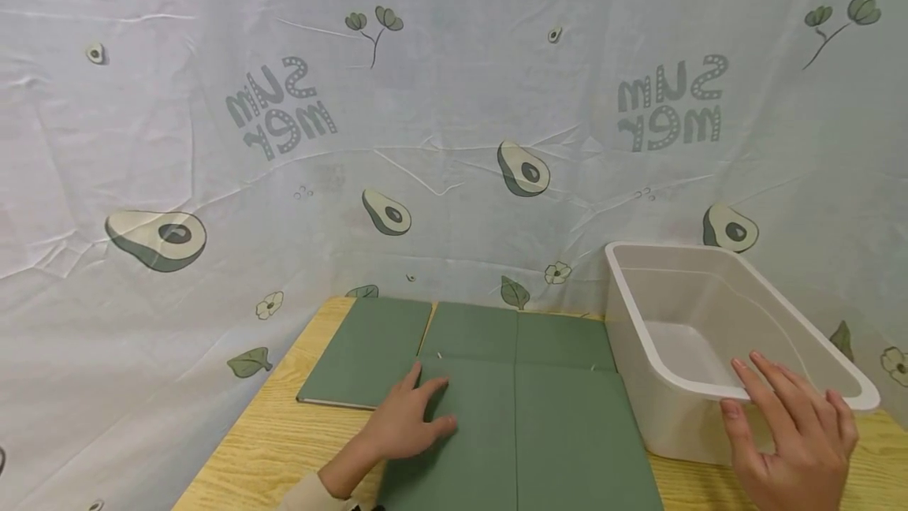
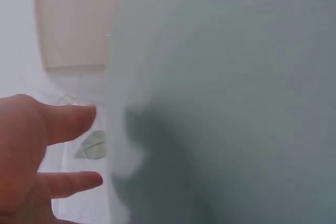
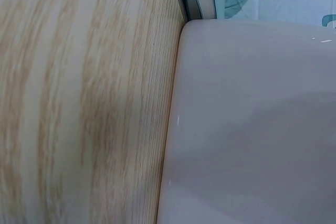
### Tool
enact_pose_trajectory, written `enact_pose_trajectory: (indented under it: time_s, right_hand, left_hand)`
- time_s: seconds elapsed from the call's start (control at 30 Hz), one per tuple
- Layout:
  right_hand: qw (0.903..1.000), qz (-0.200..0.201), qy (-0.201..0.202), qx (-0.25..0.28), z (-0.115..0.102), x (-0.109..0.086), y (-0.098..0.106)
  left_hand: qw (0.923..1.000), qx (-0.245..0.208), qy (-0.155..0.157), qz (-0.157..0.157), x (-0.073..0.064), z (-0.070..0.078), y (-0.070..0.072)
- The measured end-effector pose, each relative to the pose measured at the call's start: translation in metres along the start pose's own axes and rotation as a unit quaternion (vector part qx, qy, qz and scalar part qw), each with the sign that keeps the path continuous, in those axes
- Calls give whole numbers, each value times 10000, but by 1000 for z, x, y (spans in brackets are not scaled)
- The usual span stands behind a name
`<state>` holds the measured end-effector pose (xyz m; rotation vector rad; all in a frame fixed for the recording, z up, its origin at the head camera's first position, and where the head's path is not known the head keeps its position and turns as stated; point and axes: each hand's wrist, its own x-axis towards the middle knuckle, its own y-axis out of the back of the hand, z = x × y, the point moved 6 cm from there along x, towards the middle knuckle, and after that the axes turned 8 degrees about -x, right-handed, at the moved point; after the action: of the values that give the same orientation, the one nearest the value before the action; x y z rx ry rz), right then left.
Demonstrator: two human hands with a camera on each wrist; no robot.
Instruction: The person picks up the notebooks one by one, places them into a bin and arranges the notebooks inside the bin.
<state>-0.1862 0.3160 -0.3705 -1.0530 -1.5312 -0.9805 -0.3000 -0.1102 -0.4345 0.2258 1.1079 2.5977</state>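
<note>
Several flat dark green books, with plain covers, lie edge to edge. My left hand (image 1: 407,420) spreads its fingers over the left edge of the near left book (image 1: 471,432), fingertips close to the far-left book (image 1: 365,349). In the left wrist view the thumb and a finger (image 2: 73,178) point toward a green cover (image 2: 220,77), which bears the hand's shadow. My right hand (image 1: 798,440) is at the near rim of a white plastic bin (image 1: 688,416), its fingers extended and overlapping the rim. That hand is out of sight in the right wrist view, where the bin's outer wall (image 3: 252,108) shows.
The wooden table (image 1: 277,424) carries the books and the bin, which stands to their right. Another near book (image 1: 582,432) lies between the left hand's book and the bin. Behind the table hangs a pale curtain (image 1: 440,101) printed with avocados and leaves.
</note>
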Motion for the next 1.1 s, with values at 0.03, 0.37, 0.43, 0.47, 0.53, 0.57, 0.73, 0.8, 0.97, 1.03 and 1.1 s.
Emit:
enact_pose_trajectory:
  time_s: [0.03,0.37,0.43,0.47,0.53,0.57,0.73,0.8,0.97,1.03,1.1]
  right_hand:
    - [10000,-25,-6,-5,1,0,0]
    - [10000,-90,-30,17,2,-3,-3]
    - [9999,-95,-36,15,3,-3,-3]
    - [9999,-95,-39,9,3,-2,-3]
    - [9999,-97,-43,1,3,-2,-3]
    - [9999,-90,-44,-3,3,-2,-3]
    - [10000,-33,-48,8,2,-1,-2]
    - [10000,-17,-54,7,1,-1,-2]
    - [10000,-10,-60,1,1,0,-2]
    - [10000,2,-55,2,0,0,-1]
    - [10000,17,-46,-1,0,0,-1]
  left_hand:
    - [9994,-326,82,-19,1,0,2]
    - [9288,-3449,1323,308,9,-16,27]
    - [9103,-3889,1373,363,8,-20,29]
    - [9019,-4075,1378,381,7,-22,31]
    - [8838,-4449,1391,410,5,-26,33]
    - [8759,-4605,1377,429,4,-27,33]
    - [8444,-5134,1449,493,3,-32,36]
    - [8386,-5215,1500,482,3,-32,39]
    - [8426,-5131,1592,374,4,-32,47]
    - [8474,-5054,1603,267,3,-33,50]
    - [8522,-4988,1576,42,3,-32,50]
